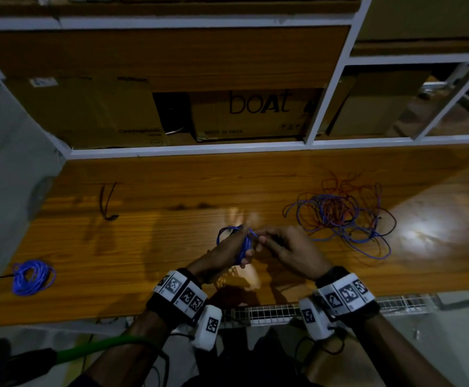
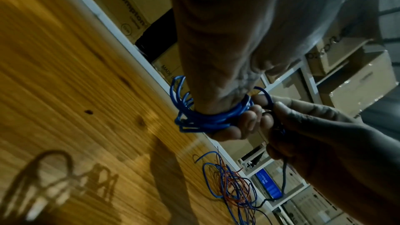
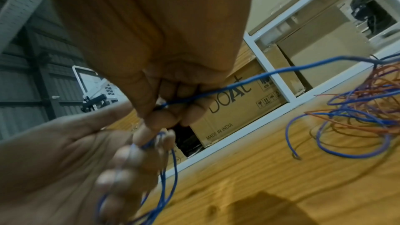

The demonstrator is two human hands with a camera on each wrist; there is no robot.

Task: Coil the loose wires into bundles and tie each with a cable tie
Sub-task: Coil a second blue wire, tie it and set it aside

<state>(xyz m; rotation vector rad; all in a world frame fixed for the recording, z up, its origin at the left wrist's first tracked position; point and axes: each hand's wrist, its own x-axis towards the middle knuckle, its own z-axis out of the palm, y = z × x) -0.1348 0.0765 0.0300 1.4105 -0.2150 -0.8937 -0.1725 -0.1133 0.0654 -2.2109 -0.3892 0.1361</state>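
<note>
Head view, left hand (image 1: 229,251) gripping looped blue wire coil (image 1: 244,245), right hand (image 1: 289,251) pinching its thin strand, glossy wood-grain table (image 1: 157,219).

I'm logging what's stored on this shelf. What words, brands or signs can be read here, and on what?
"boAt": middle cardboard box, front face.
"MADE IN INDIA": same box, lower left.
"Crompton": left cardboard box, read in the left wrist view.
White sticker on the left box: too blurred to read.
Handling symbols on the middle box: pictograms, small print unreadable.
Wrist bands: square coded markers, no words.
</note>
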